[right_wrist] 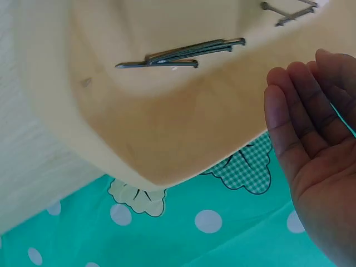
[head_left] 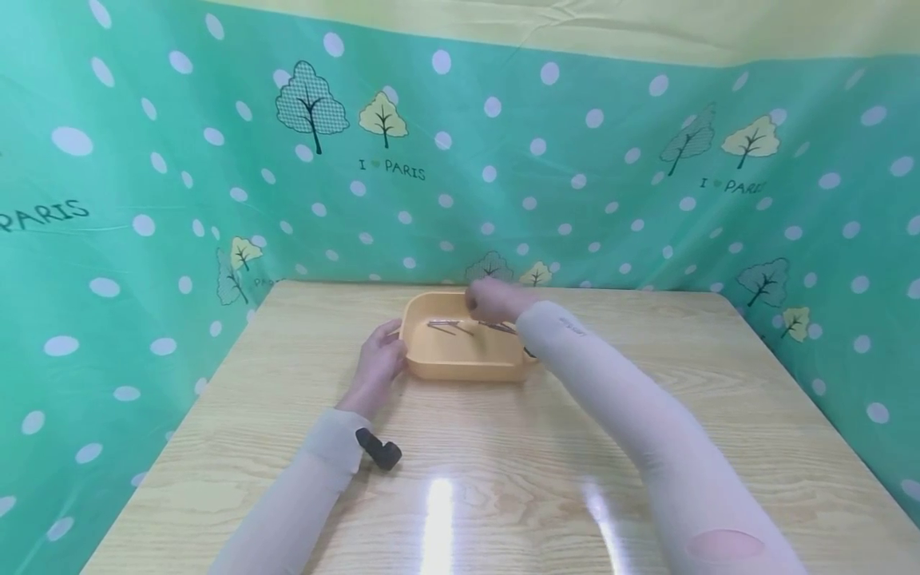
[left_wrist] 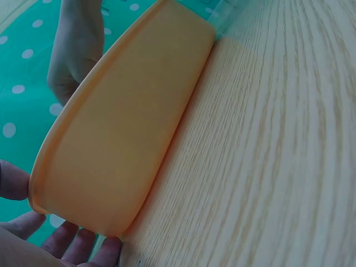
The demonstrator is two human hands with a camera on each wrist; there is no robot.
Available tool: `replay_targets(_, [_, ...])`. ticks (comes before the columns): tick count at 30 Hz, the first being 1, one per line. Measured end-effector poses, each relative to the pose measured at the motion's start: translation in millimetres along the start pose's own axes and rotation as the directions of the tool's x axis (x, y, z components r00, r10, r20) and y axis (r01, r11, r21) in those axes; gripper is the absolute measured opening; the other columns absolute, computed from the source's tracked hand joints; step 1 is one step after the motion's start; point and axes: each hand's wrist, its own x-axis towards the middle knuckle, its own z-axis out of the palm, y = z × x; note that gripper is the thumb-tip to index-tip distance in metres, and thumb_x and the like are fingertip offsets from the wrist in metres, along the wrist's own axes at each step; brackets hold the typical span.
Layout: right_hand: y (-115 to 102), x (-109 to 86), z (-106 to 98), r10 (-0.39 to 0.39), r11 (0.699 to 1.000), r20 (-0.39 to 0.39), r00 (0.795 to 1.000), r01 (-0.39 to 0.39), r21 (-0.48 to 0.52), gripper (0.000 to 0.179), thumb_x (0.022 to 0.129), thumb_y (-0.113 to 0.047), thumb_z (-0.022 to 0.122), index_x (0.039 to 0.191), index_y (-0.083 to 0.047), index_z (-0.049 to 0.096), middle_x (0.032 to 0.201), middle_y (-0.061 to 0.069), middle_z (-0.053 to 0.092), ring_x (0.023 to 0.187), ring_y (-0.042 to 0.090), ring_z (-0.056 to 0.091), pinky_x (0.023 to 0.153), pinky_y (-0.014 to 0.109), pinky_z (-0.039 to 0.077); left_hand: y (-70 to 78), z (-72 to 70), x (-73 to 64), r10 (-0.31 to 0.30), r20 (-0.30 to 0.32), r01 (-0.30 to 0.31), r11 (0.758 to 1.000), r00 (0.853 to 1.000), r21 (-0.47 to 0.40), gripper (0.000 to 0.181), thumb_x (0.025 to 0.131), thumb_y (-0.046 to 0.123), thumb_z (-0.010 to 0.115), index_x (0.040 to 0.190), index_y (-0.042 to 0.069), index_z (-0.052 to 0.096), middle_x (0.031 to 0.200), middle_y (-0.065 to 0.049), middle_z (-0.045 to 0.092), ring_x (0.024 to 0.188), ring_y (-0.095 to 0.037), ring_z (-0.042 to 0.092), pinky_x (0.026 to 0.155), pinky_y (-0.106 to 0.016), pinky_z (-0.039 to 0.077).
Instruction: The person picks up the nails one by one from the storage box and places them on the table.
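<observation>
A peach plastic tray (head_left: 467, 372) stands on the wooden table, with two small groups of metal nails inside. One group of nails (right_wrist: 181, 54) lies bunched together; the other nails (right_wrist: 289, 13) lie loosely crossed. My left hand (head_left: 378, 355) is at the tray's left end, its fingertips (left_wrist: 80, 245) against the outer wall and the thumb near the rim. Over the tray's back right part is my right hand (head_left: 496, 299). In the right wrist view its fingers (right_wrist: 278, 108) are gently bent, the palm shows, and no nail is visible in it.
The wooden table (head_left: 287, 447) extends around the tray on all sides. Behind it hangs a green dotted curtain (head_left: 446, 200) printed with trees. A black device (head_left: 377, 450) is strapped at my left wrist, over the sleeve.
</observation>
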Motion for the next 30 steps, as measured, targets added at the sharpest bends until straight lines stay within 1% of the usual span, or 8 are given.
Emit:
replay_targets(4, [0, 4.7, 9, 0.012, 0.994, -0.007, 1.0, -0.012, -0.112, 0.013, 0.088, -0.009, 0.057, 0.077, -0.015, 0.059, 0.072, -0.003, 0.057, 0.063, 0.014, 0.049, 0.057, 0.026, 0.046, -0.4, -0.2, -0.5, -0.001, 0.0, 0.001, 1.0, 1.0, 0.004, 0.063, 0.085, 0.001, 0.044, 0.146, 0.012, 0.036, 0.144, -0.018, 0.039, 0.126, -0.032, 0.047, 0.102, -0.039, 0.044])
replay_targets(8, [-5, 8.3, 13, 0.021, 0.988, 0.024, 1.0, -0.017, -0.151, 0.008, 0.088, -0.01, 0.058, 0.086, -0.016, 0.063, 0.077, -0.002, 0.061, 0.069, 0.015, 0.056, 0.062, 0.026, 0.05, -0.7, 0.5, -0.3, -0.009, -0.008, 0.009, 1.0, 1.0, 0.005, 0.063, 0.084, 0.0, 0.044, 0.146, 0.012, 0.036, 0.144, -0.019, 0.039, 0.126, -0.032, 0.047, 0.102, -0.038, 0.044])
replay_targets(13, [-12, 10.4, 17, 0.056, 0.991, 0.062, 0.996, -0.048, -0.128, 0.011, 0.088, -0.008, 0.057, 0.093, -0.015, 0.062, 0.081, -0.001, 0.06, 0.073, 0.017, 0.057, 0.065, 0.028, 0.049, 0.2, 0.9, -1.1, -0.003, -0.01, 0.003, 1.0, 1.0, 0.001, 0.064, 0.084, -0.001, 0.044, 0.146, 0.01, 0.035, 0.145, -0.02, 0.038, 0.125, -0.034, 0.047, 0.102, -0.04, 0.044])
replay_targets(19, [-18, 12.8, 21, 0.105, 0.993, 0.063, 0.992, -0.102, -0.052, 0.015, 0.094, -0.018, 0.049, 0.095, -0.013, 0.063, 0.079, 0.001, 0.061, 0.07, 0.018, 0.057, 0.062, 0.03, 0.05, 1.2, 0.0, -2.0, 0.011, -0.006, -0.011, 1.0, 1.0, -0.005, 0.063, 0.084, -0.001, 0.044, 0.146, 0.009, 0.035, 0.145, -0.021, 0.038, 0.126, -0.034, 0.047, 0.102, -0.041, 0.044])
replay_targets(22, [-18, 16.0, 24, 0.058, 0.989, 0.05, 0.997, -0.05, -0.139, 0.014, 0.094, -0.018, 0.05, 0.094, -0.014, 0.064, 0.078, -0.001, 0.061, 0.071, 0.016, 0.057, 0.063, 0.027, 0.049, 0.7, -0.1, -1.7, 0.006, 0.001, -0.006, 1.0, 1.0, -0.003, 0.063, 0.084, 0.0, 0.045, 0.145, 0.01, 0.036, 0.144, -0.019, 0.039, 0.125, -0.033, 0.048, 0.101, -0.039, 0.044])
replay_targets(26, [-17, 18.4, 27, 0.155, 0.988, 0.05, 0.987, -0.156, 0.0, 0.022, 0.095, -0.027, 0.046, 0.095, -0.015, 0.064, 0.081, 0.001, 0.061, 0.074, 0.018, 0.057, 0.067, 0.03, 0.049, 0.0, 0.7, -0.9, -0.002, 0.002, 0.002, 1.0, 1.0, 0.006, 0.062, 0.083, 0.0, 0.047, 0.144, 0.013, 0.039, 0.143, -0.017, 0.041, 0.125, -0.032, 0.049, 0.1, -0.037, 0.045])
replay_targets(29, [-15, 20.4, 30, 0.311, 0.916, 0.069, 0.948, -0.318, 0.244, 0.032, 0.095, -0.038, 0.042, 0.097, -0.016, 0.066, 0.087, 0.001, 0.064, 0.079, 0.02, 0.059, 0.073, 0.035, 0.048, 0.0, 1.8, -0.9, 0.01, 0.001, -0.01, 1.0, 1.0, 0.011, 0.062, 0.083, 0.0, 0.046, 0.144, 0.012, 0.039, 0.143, -0.018, 0.041, 0.124, -0.032, 0.049, 0.1, -0.038, 0.045])
replay_targets(30, [-16, 22.0, 31, 0.268, 0.948, 0.072, 0.961, -0.276, 0.16, 0.028, 0.095, -0.035, 0.044, 0.096, -0.017, 0.065, 0.087, 0.001, 0.064, 0.08, 0.019, 0.059, 0.074, 0.035, 0.049, 0.0, 2.3, -1.1, 0.013, 0.003, -0.013, 1.0, 1.0, 0.009, 0.062, 0.083, 0.0, 0.046, 0.144, 0.011, 0.039, 0.144, -0.018, 0.04, 0.125, -0.033, 0.048, 0.1, -0.039, 0.045])
